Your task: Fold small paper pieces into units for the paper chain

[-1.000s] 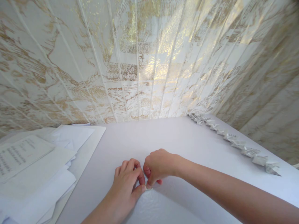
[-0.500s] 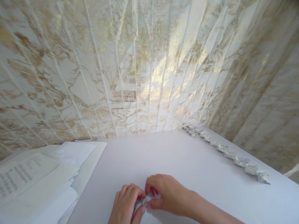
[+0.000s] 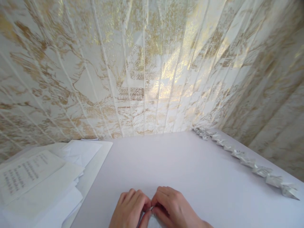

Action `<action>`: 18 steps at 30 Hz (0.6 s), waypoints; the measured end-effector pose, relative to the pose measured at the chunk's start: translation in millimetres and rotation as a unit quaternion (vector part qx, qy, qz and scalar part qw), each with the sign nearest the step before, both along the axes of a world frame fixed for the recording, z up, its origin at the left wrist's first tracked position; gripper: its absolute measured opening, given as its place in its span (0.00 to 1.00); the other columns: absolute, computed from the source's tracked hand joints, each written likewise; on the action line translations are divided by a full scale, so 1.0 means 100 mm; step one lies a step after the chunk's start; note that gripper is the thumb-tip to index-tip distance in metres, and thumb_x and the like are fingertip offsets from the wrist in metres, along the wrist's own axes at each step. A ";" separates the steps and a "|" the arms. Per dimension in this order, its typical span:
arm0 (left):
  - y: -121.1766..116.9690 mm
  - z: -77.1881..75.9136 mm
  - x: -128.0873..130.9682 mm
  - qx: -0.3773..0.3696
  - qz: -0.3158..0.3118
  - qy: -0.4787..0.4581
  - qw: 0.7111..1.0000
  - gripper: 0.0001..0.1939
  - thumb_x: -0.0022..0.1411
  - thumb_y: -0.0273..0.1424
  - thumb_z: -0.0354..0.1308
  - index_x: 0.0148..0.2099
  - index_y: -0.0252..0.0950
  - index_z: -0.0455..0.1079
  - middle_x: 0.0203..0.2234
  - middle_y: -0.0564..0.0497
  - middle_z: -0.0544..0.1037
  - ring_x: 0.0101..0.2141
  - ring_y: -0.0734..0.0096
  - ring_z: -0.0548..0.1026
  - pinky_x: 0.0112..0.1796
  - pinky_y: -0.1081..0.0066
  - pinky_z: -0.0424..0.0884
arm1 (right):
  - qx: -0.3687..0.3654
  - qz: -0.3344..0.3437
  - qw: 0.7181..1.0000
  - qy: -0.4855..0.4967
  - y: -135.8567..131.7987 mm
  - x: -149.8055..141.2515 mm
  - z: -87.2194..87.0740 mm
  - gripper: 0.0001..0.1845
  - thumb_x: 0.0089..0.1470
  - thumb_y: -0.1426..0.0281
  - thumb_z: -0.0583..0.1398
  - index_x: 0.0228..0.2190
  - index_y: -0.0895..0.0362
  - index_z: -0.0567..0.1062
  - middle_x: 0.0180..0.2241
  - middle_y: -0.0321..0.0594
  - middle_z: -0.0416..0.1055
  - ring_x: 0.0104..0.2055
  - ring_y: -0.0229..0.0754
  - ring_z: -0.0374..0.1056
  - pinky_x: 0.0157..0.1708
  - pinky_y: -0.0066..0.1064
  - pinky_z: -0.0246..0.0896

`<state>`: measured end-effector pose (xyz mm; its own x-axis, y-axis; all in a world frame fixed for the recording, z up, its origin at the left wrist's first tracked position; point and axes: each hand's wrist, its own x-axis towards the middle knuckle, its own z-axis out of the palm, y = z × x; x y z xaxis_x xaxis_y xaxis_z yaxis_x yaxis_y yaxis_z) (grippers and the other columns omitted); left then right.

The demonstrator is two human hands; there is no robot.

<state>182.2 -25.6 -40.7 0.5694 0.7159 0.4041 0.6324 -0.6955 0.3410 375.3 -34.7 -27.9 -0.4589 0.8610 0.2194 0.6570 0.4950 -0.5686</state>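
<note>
Low in the middle of the view, my left hand [image 3: 132, 208] and my right hand [image 3: 175, 207] meet over a small piece of folded paper [image 3: 155, 221]. The paper is whitish grey, and most of it is hidden beneath the fingers and below the frame's edge. Both hands are closed in a pinch, thumb against forefinger, at the paper's upper end. Their fingertips nearly touch each other there. The exact shape of the fold cannot be seen.
A white tabletop [image 3: 152, 164] spreads around the hands. Along its right edge runs a row of several folded paper pieces [image 3: 248, 162]. Loose sheets and printed papers [image 3: 45, 186] lie in a pile at the left. Patterned curtains [image 3: 133, 79] hang behind the table.
My right hand has drawn in against the left, and its fingers have closed tighter on the paper. The camera has turned slightly left, so the paper row sits farther right.
</note>
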 end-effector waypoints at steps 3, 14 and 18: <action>0.03 0.04 -0.01 0.019 -0.012 0.025 0.999 0.08 0.59 0.21 0.53 0.34 0.41 0.63 0.28 0.57 0.73 0.30 0.67 0.72 0.32 0.69 0.63 | -0.011 0.002 0.999 0.035 0.01 0.02 0.00 0.06 0.51 0.79 0.60 0.28 0.56 0.75 0.27 0.36 0.72 0.30 0.39 0.68 0.33 0.25 0.59; -0.04 0.23 0.02 -0.243 0.042 -0.235 0.940 0.13 0.69 0.41 0.47 0.35 0.41 0.64 0.29 0.56 0.68 0.33 0.71 0.69 0.38 0.74 0.62 | -0.165 -0.110 0.956 0.217 0.02 0.06 0.12 0.06 0.58 0.71 0.57 0.28 0.56 0.71 0.24 0.31 0.67 0.26 0.35 0.61 0.27 0.24 0.54; -0.03 0.28 0.04 -0.293 0.044 -0.307 0.904 0.14 0.68 0.44 0.49 0.34 0.41 0.63 0.29 0.57 0.67 0.33 0.72 0.69 0.37 0.76 0.62 | -0.150 -0.090 0.947 0.270 -0.01 0.03 0.10 0.11 0.64 0.64 0.52 0.33 0.56 0.67 0.28 0.35 0.69 0.30 0.37 0.65 0.33 0.26 0.58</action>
<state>186.6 -28.9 -12.7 0.2968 0.9414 0.1603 0.2435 -0.2369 0.9405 378.8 -35.9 -18.3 -0.1890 0.9755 0.1131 0.2881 0.1651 -0.9432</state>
